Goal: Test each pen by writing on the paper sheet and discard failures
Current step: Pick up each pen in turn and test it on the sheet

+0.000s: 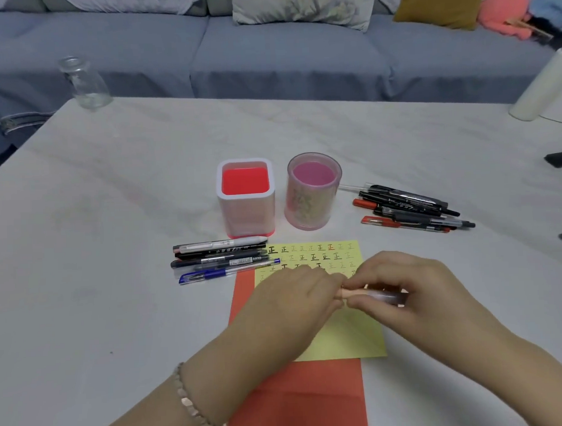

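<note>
A yellow paper sheet (351, 334) with rows of written marks lies on a red sheet (311, 396) in front of me. Above it both hands hold one pen (376, 295) with a clear barrel and a pinkish end. My left hand (295, 295) pinches the pinkish end, and my right hand (413, 288) grips the barrel. A row of pens (224, 259) lies left of the yellow sheet. A heap of black and red pens (410, 208) lies at the right. Behind the paper stand a square red-and-white holder (245, 198) and a round pink holder (314, 192), both empty.
The white table (98, 219) carries a clear glass jar (84, 82) at the far left and a white cylinder (546, 85) at the far right. A dark object (559, 158) lies by the right edge. A blue-grey sofa runs behind the table.
</note>
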The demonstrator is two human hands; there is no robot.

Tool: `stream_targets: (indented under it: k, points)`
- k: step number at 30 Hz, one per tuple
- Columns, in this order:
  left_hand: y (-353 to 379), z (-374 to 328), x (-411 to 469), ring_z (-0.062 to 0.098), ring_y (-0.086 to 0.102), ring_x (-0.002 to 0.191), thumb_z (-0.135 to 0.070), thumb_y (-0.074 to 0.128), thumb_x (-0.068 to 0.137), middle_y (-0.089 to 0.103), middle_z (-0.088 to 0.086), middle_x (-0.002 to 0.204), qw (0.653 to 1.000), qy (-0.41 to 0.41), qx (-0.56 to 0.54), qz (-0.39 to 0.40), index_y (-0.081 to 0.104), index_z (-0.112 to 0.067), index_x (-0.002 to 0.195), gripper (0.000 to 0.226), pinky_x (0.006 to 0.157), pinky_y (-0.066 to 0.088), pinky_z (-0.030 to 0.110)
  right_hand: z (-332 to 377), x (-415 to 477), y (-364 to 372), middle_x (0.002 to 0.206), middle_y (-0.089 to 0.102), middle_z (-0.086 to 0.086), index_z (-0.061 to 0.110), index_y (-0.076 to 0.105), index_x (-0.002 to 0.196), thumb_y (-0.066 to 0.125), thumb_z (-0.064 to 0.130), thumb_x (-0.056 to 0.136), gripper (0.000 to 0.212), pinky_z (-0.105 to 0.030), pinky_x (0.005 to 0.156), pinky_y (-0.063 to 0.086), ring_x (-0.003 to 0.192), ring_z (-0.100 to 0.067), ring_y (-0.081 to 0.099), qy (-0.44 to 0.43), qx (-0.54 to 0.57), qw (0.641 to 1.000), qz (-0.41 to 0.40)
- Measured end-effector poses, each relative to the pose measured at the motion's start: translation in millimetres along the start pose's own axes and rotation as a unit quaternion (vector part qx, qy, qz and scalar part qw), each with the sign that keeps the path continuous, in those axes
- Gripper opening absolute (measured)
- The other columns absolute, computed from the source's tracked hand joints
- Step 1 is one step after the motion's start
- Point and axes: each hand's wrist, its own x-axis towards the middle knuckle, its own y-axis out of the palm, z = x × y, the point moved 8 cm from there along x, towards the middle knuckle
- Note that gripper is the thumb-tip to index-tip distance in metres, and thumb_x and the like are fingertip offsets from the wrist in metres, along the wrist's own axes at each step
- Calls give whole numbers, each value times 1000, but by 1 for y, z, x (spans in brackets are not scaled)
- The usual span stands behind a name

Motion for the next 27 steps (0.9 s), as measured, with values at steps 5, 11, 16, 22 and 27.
stream_targets:
  k: [5, 11, 16, 22, 27]
  points:
    - [0, 4, -8, 10, 48, 68, -29, 39, 90, 56, -4, 77, 982, -107, -153, -10, 48, -24, 103, 16, 61, 38, 24, -24, -11, 11, 51, 55, 1, 18, 68, 61, 86, 42, 50, 32, -17, 46, 41, 44, -11, 48, 183, 397, 897, -67]
    - [8, -13, -13, 11, 42, 63, -26, 40, 91, 46, -7, 73, 983, -67, -168, 26, 46, -20, 90, 8, 53, 33, 20, -31, -21, 44, 37, 32, 10, 10, 39, 61, 55, 29, 88, 37, -14, 39, 24, 35, -6, 27, 258, 376, 883, -112]
    - [5, -17, -16, 12, 40, 58, -30, 39, 92, 48, -9, 63, 981, -67, -182, 20, 40, -24, 84, 10, 49, 24, 21, -29, -19, 45, 38, 32, 10, 13, 32, 56, 55, 12, 91, 41, -14, 39, 28, 35, -5, 29, 229, 363, 895, -126]
    - [4, -5, -21, 12, 46, 58, -60, 32, 90, 52, -5, 56, 979, -92, -173, 56, 43, -35, 99, 29, 44, 25, 13, -30, -22, 29, 37, 34, 6, 19, 33, 52, 56, 16, 77, 34, -14, 36, 25, 33, -6, 26, 196, 408, 882, -129]
    - [17, 66, -62, 18, 51, 83, -29, 40, 96, 54, -5, 89, 944, -309, -92, 73, 39, -25, 99, 5, 69, 35, 29, -62, -39, 2, 34, 42, 3, 7, 37, 65, 54, 16, 92, 33, -16, 42, 31, 33, -3, 40, 222, 317, 895, -222]
